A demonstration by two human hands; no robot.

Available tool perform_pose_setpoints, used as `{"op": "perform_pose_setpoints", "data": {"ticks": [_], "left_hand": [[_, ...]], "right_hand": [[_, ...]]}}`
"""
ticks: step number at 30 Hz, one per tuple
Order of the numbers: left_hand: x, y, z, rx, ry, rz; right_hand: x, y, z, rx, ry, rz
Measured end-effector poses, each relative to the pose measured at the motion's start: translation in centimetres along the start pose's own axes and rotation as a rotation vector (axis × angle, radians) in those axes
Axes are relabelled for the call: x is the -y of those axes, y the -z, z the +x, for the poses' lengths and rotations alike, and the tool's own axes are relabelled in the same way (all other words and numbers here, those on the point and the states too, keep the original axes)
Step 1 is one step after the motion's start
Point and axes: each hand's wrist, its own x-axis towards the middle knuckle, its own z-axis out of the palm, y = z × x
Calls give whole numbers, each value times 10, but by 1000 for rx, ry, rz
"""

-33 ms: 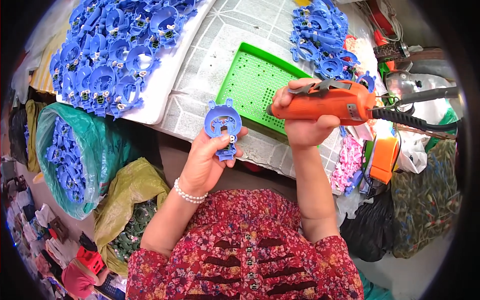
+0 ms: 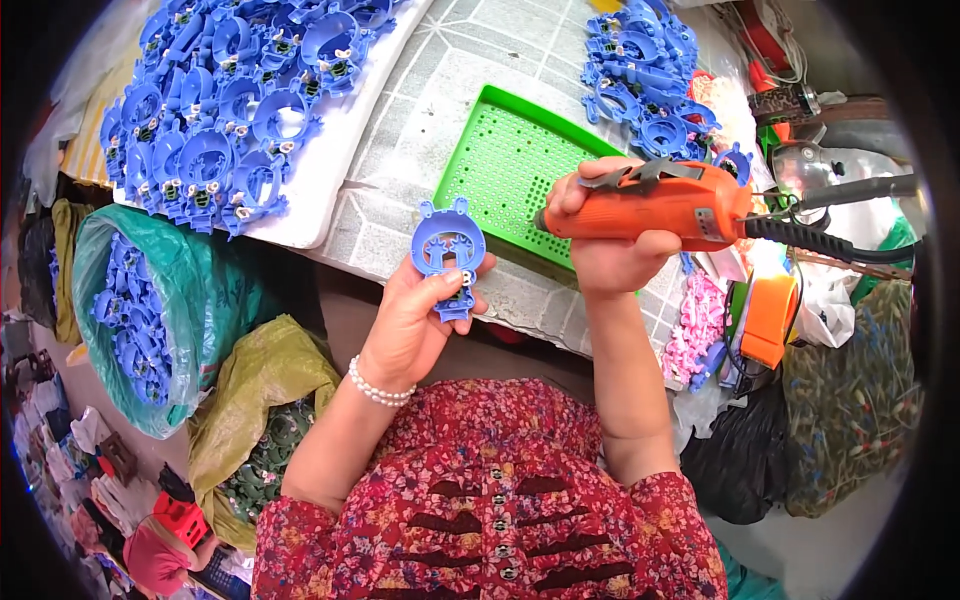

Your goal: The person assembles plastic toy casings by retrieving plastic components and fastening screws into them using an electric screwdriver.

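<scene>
My left hand (image 2: 418,308) is closed on a blue plastic part (image 2: 447,222) with a round ring, small ears on top and a narrow base, its thumb pressing near a small white piece. In my right hand (image 2: 612,235) I grip an orange corded power screwdriver (image 2: 650,208), held level with its tip pointing left toward the ring. A gap separates the tip from the blue part. Behind both hands, a green perforated tray (image 2: 487,150) rests on the table, partly hidden by the tool and my right hand.
Blue parts (image 2: 235,110) heap on a white board at the left; another blue pile (image 2: 640,60) lies far right. Pink pieces (image 2: 700,320) sit at the table's right edge. A green bag (image 2: 190,310) of blue parts stands left. Black cables (image 2: 830,232) trail right from the tool.
The blue part in my left hand has shifted very slightly to the right. My right hand and the screwdriver look unmoved.
</scene>
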Motion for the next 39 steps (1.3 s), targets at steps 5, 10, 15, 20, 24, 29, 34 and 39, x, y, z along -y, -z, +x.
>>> {"op": "perform_pose_setpoints", "data": {"ticks": [5,10,15,20,24,29,34,39], "left_hand": [[3,-5,-1,-89,-22,90],[6,-3,1,-84,-19,96],[5,-4,1,-86,13,90],[5,-3,1,1,-36,-4],[5,-2,2,22,-49,-42],[4,-1,1,27,-41,-39],[7,4,1,47,-54,-62],[6,2,0,68,-66,-90]], "right_hand": [[-3,1,-1,-13,3,-4],[-4,1,-2,-30,7,0],[-7,2,-3,-27,14,-10],[-6,1,-1,-25,21,-18],[-7,1,-1,-15,23,-23],[-8,3,-1,-13,23,-15],[-6,0,-2,-40,23,-30],[6,1,0,0,13,29]]}}
